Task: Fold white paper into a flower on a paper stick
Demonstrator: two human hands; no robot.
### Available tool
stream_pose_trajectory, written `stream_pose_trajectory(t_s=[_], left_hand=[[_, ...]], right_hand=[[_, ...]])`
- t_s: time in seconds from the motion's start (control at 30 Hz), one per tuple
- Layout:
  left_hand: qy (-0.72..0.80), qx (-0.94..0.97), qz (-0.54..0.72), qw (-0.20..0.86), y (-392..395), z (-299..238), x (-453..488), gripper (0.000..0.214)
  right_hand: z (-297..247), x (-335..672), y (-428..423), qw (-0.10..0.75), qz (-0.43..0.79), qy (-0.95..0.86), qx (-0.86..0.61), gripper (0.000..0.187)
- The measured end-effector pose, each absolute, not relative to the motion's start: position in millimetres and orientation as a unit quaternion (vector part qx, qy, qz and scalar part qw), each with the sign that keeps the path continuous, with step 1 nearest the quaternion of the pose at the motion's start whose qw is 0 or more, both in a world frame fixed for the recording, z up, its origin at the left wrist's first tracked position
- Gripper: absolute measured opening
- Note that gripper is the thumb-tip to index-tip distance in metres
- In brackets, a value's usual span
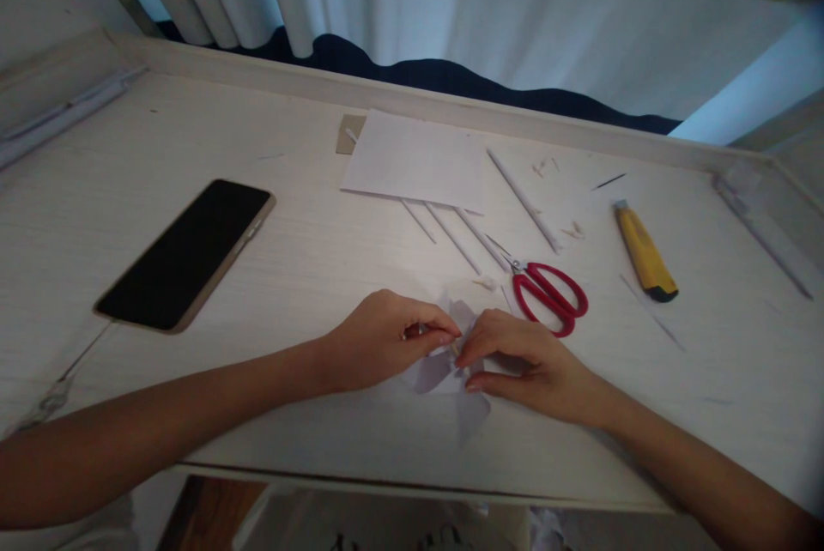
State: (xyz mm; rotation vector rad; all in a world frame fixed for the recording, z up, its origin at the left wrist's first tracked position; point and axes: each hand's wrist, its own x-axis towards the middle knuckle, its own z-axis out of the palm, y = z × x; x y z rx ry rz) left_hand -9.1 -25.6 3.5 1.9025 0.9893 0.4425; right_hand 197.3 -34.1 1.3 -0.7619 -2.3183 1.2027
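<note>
Near the front edge of the table, both hands close on a small white paper pinwheel [434,372] with several flaps. My left hand [386,341] comes from the left, its thumb and index finger pinched together at the middle of the paper. Opposite it, my right hand [534,362] has its fingers curled and pressed to the paper's centre. A thin tan stick tip [455,349] shows between the fingertips, partly hidden. Just beyond the right hand lie scissors [550,298] with red handles, blades slightly apart. A small white scrap with a tan tip [484,283] lies beside them.
A white paper sheet [418,158] covers part of several rolled paper sticks [454,239]. Another paper stick [524,201] lies farther right, near a yellow utility knife [644,251]. A black-screened phone [186,255] with a cord lies left. A raised rim [386,96] borders the table's back.
</note>
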Motion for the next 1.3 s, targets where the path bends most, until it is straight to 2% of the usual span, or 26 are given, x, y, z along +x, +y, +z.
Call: stream_pose_trajectory(t_s=[0.23, 0.6, 1.03, 1.3], left_hand=[[0.398, 0.768, 0.177, 0.470, -26.6, 5.8, -8.4, 0.017], [0.410, 0.783, 0.191, 0.428, -32.9, 7.6, -10.4, 0.022], [0.399, 0.785, 0.187, 0.436, -31.8, 5.8, -9.9, 0.020], [0.407, 0.771, 0.192, 0.450, -32.1, 8.2, -9.2, 0.023]], right_hand=[[1.6, 196.2, -36.1, 0.213, 0.416, -0.839, -0.280, 0.017], [2.9, 195.0, -38.9, 0.225, 0.370, -0.855, -0.285, 0.015], [1.9, 195.4, -38.6, 0.228, 0.371, -0.853, -0.287, 0.016], [4.3, 196.3, -40.4, 0.251, 0.376, -0.819, -0.353, 0.029]])
